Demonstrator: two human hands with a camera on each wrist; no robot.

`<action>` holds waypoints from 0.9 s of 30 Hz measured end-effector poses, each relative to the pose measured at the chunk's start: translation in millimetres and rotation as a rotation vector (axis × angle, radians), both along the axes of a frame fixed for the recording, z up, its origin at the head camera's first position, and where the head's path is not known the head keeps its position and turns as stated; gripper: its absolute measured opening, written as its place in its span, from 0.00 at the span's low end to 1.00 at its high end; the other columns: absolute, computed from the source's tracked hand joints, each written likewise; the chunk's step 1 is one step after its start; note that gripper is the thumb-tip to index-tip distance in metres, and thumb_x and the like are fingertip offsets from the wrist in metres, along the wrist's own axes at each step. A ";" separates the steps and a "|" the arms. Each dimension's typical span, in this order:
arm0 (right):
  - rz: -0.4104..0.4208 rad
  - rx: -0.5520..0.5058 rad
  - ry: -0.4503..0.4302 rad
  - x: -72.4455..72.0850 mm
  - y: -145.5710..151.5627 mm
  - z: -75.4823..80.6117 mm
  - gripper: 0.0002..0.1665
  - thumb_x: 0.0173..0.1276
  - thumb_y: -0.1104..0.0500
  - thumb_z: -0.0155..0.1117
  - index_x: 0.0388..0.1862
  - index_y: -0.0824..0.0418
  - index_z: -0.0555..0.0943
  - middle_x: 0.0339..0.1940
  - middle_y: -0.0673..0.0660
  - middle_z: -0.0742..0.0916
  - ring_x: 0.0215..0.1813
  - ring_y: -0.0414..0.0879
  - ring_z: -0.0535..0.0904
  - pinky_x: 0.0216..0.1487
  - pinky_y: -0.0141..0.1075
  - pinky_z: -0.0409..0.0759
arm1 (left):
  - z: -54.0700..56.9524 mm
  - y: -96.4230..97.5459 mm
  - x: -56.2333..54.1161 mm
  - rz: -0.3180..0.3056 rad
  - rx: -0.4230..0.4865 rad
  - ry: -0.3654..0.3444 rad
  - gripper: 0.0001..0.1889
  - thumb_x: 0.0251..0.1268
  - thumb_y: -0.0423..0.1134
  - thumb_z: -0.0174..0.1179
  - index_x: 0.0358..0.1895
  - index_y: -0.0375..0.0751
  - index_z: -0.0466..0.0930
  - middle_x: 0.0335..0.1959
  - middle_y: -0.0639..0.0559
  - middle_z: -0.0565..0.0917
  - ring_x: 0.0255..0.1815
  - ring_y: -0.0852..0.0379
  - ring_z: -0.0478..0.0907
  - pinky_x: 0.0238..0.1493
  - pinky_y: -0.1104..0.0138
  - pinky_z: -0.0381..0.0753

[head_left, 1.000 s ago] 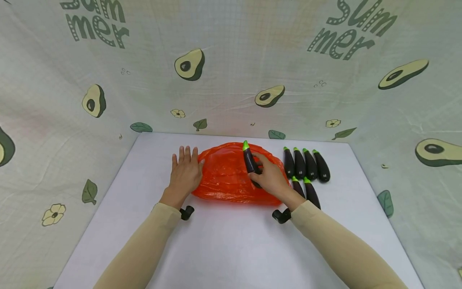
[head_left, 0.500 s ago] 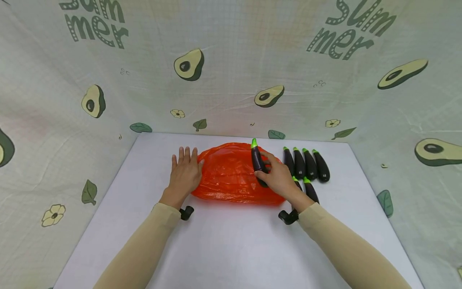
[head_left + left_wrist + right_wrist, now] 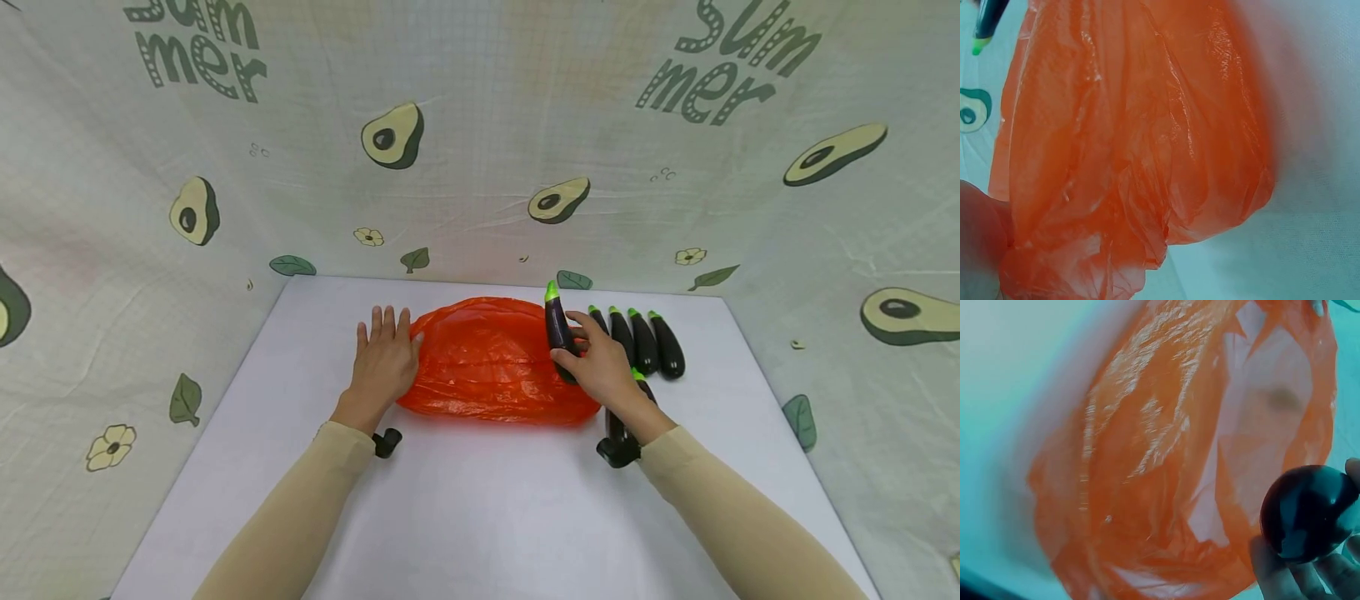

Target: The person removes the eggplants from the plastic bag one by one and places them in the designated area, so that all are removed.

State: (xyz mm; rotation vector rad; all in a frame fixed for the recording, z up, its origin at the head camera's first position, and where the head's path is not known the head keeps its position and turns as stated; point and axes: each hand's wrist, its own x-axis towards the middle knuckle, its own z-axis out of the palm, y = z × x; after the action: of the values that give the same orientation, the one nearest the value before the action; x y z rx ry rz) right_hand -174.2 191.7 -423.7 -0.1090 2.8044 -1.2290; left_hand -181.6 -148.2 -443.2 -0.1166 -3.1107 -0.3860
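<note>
A red plastic bag (image 3: pixel 480 358) lies spread on the white table. My left hand (image 3: pixel 384 358) rests flat at its left edge with fingers straight; in the left wrist view the thumb (image 3: pixel 982 244) meets the crinkled film. Over the right end of the bag, my right hand (image 3: pixel 609 367) grips a dark eggplant (image 3: pixel 557 327) between thumb and fingers, its bright green stem end pointing up and away. The right wrist view shows this eggplant's glossy round end (image 3: pixel 1307 512) above the bag's opening, where pale table shows through.
Right of the bag, several more eggplants (image 3: pixel 666 346) lie in a row, stems to the back. Nearer eggplants (image 3: pixel 643 387) are partly covered by my right forearm. A cloth printed with avocados (image 3: pixel 480 167) hangs behind and around the table.
My right hand has moved to the right with the eggplant, from over the bag's middle towards its right end. The left hand and the bag stay in place.
</note>
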 end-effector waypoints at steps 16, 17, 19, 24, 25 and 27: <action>-0.061 0.021 0.048 6.1 34.7 4.5 0.45 0.78 0.52 0.66 0.86 0.56 0.56 0.73 0.72 0.78 0.66 0.67 0.80 0.58 0.63 0.84 | 0.8 -0.9 0.4 -0.001 0.007 -0.014 0.35 0.88 0.51 0.42 0.85 0.34 0.51 0.85 0.29 0.51 0.88 0.31 0.38 0.84 0.36 0.37; -0.064 0.021 0.055 6.3 37.7 4.9 0.45 0.78 0.52 0.66 0.86 0.57 0.56 0.73 0.72 0.78 0.66 0.67 0.81 0.57 0.63 0.84 | 0.9 -0.7 0.5 0.000 0.008 -0.014 0.35 0.88 0.51 0.42 0.85 0.34 0.51 0.85 0.29 0.51 0.88 0.31 0.38 0.84 0.36 0.37; -0.076 0.019 0.063 7.2 43.8 6.0 0.45 0.78 0.52 0.66 0.86 0.57 0.56 0.72 0.73 0.78 0.67 0.68 0.80 0.57 0.63 0.84 | 1.1 -0.3 0.8 0.001 0.010 -0.016 0.35 0.88 0.51 0.42 0.85 0.34 0.51 0.85 0.29 0.51 0.88 0.31 0.38 0.84 0.36 0.37; -0.120 0.029 0.068 11.6 59.0 8.0 0.46 0.79 0.50 0.66 0.86 0.58 0.56 0.72 0.74 0.77 0.67 0.70 0.80 0.57 0.63 0.84 | 0.8 -0.2 1.3 0.002 0.013 -0.019 0.35 0.88 0.51 0.42 0.85 0.33 0.51 0.85 0.28 0.51 0.88 0.31 0.38 0.83 0.35 0.37; -0.131 0.036 0.071 12.7 62.2 7.8 0.46 0.79 0.50 0.65 0.86 0.58 0.56 0.72 0.74 0.77 0.67 0.70 0.79 0.57 0.64 0.84 | 0.7 -0.2 1.4 0.003 0.012 -0.020 0.35 0.88 0.51 0.42 0.85 0.33 0.51 0.85 0.29 0.51 0.88 0.31 0.38 0.83 0.35 0.37; -0.150 0.049 0.076 15.3 69.1 6.1 0.46 0.79 0.49 0.65 0.86 0.60 0.55 0.72 0.75 0.77 0.66 0.70 0.79 0.57 0.64 0.84 | 0.3 -0.1 1.5 0.003 0.010 -0.021 0.35 0.88 0.51 0.42 0.85 0.33 0.51 0.85 0.28 0.51 0.88 0.31 0.38 0.83 0.35 0.37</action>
State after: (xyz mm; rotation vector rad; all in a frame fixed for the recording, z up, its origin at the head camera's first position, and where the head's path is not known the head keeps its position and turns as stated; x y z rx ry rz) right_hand -158.9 260.8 -417.6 0.0594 2.9539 -1.2077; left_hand -180.1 -148.3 -442.8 -0.1089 -3.1283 -0.4058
